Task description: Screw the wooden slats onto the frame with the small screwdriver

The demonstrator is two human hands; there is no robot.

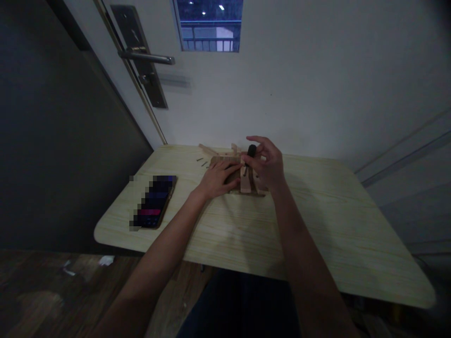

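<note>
My left hand (215, 181) lies with fingers stretched out on a brown wooden board (220, 159) on the table. In my right hand (270, 165) is a small screwdriver with a black handle (251, 150), gripped between thumb and fingers, with the index finger raised. It stands nearly upright, tip down, over a pale wooden strip (245, 184) that lies across the board. Whether its tip sits in a screw is too small to tell. Another pale strip (260, 186) lies to the right, partly under my right hand. Several loose screws (202, 163) are left of the board.
Behind the board lies another wooden piece (207, 149) near the wall side. A phone (155, 202) rests on the left of the pale wooden table (338, 220). Beyond the table stands a white door with a metal handle (150, 57) and a small window (211, 28).
</note>
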